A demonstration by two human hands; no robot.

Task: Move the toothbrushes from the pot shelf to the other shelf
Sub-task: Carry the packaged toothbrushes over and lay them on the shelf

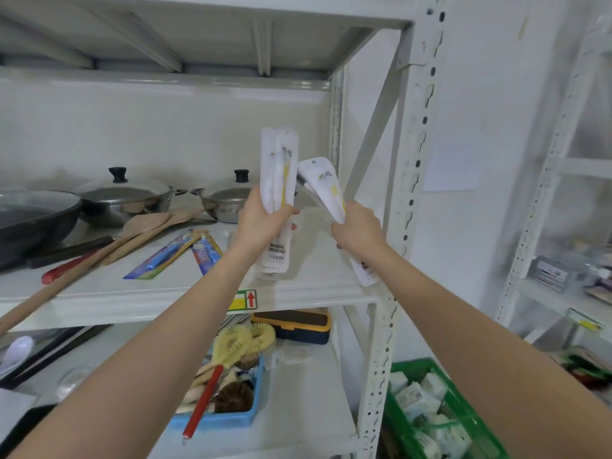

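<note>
My left hand (261,223) grips an upright bundle of white toothbrush packets (277,167) with yellow brushes inside, held above the right end of the pot shelf (99,303). Just to its right, my right hand (359,228) holds another white toothbrush packet bundle (323,187), tilted to the left at the top. Two blue packaged toothbrushes (175,256) lie flat on the pot shelf left of my left arm. A second white rack (549,167) stands to the right.
Two lidded steel pots (126,197) and a dark wok (33,217) stand at the back left, with wooden spatulas (145,226) before them. Below sit a blue tray of brushes (228,389) and a lunch box (294,324). A green crate (433,402) sits on the floor.
</note>
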